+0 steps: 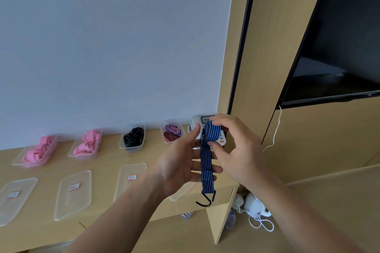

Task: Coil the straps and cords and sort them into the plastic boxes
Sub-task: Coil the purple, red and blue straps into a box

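Far left on the desk [104, 166], along the wall, sit the first pink box [34, 151] and the second pink box [86, 145], both full of pink straps. Next comes the box of black cords [133, 136], then the box of purple and red straps [172, 131]. Loose lids [73, 193] lie in a row nearer me.

Now the hands. My left hand [181, 166] is spread, fingers straight behind the hanging tail of the blue strap [210, 132], thumb touching the roll's left side. It grips nothing. My right hand [236, 150] does the holding, with fingers curled over the roll and thumb pinching from beneath.

The strap is in the air between both hands, above the desk's right end. Its unrolled length drops straight down, long axis vertical, to a black hook [205, 201] dangling free.

I judge this mid-coil, with a fair length left to wind. Every box lies left of the roll and farther back. The left hand is nearer them, but the right has the grip, so the drop means reaching across. Which box takes blue, I cannot tell.

Further right there's a dark screen [339, 47] on the wall and a white kettle [255, 205] on the floor.
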`<state>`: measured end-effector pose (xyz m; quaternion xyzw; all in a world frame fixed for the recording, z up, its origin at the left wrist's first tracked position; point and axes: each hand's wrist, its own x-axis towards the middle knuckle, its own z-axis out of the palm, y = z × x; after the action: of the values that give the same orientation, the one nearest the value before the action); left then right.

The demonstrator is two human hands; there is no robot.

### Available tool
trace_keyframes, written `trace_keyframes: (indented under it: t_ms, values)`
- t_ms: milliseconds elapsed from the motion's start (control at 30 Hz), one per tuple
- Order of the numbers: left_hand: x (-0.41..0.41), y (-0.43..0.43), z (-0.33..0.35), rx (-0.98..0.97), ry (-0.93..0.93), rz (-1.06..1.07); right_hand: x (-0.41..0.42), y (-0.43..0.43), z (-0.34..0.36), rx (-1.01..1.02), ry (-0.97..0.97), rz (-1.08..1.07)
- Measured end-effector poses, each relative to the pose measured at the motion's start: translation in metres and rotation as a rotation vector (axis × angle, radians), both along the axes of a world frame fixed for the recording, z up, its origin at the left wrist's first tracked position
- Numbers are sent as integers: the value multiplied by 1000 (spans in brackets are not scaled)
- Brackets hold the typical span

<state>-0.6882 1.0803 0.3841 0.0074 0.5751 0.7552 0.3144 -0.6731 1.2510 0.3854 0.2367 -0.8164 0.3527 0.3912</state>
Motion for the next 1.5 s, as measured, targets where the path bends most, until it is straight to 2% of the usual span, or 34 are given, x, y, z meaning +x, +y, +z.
trace_keyframes:
  t_ms: [500,800,967,1133,1267,1333,1400,1467,1500]
  values:
    - [-5,-7,7,149,-72,120,22,-11,-9,79,-74,133]
    - [-3,-2,2,130,-56,122,18,-17,-23,2,-18,87]
    - [-3,-2,-1,138,-56,104,19,-16,-28,42,-1,73]
    - [-7,-7,1,163,-40,169,25,-7,-30,1,-156,139]
    - [-13,-10,4,211,-19,249,28,-8,-36,-73,-291,114]
    - [-14,-11,3,246,-18,285,28,-9,-39,-137,-494,53]
    - [-15,-11,2,274,-9,308,25,-9,-39,-241,-798,39]
    - [-15,-13,-1,277,5,332,22,-9,-40,-396,-1050,115]
    - [-15,-14,-3,274,10,346,22,-10,-40,-452,-1108,152]
